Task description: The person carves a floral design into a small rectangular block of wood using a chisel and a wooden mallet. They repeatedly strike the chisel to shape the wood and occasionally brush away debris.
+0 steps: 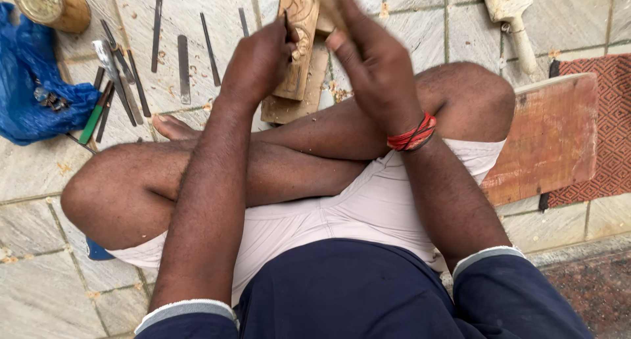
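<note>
From my remote station I note the left hand closed around a dark chisel, its tip set against the carved wooden piece, which lies on the tiled floor just beyond the crossed legs. The right hand is wrapped around a blurred wooden handle, probably a mallet, raised above the carving. A row of spare chisels lies to the left, near a blue cloth. A second mallet rests upper right, beside a reddish board.
</note>
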